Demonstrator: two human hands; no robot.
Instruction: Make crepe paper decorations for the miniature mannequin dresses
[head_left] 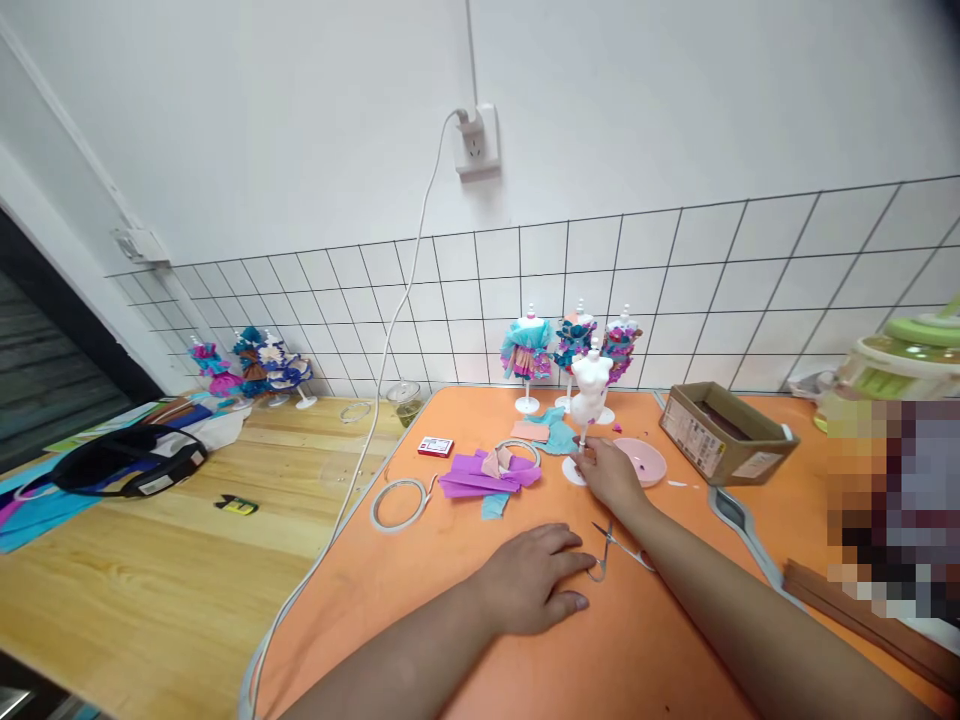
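My right hand grips the thin stem of a small white dress-form mannequin, just above its round base. The mannequin stands upright and bare on the orange mat. My left hand lies palm down on the mat with its fingers apart, holding nothing. Its fingertips are close to an opened pair of scissors. Left of the mannequin are purple crepe paper, a pink scrap, teal paper and a roll of tape. A pink plate sits behind my right wrist.
Dressed mannequins stand by the tiled wall, with others at far left. A cardboard box is at right. A white cable hangs from the socket across the mat's left edge. A small red-and-white box lies on the mat.
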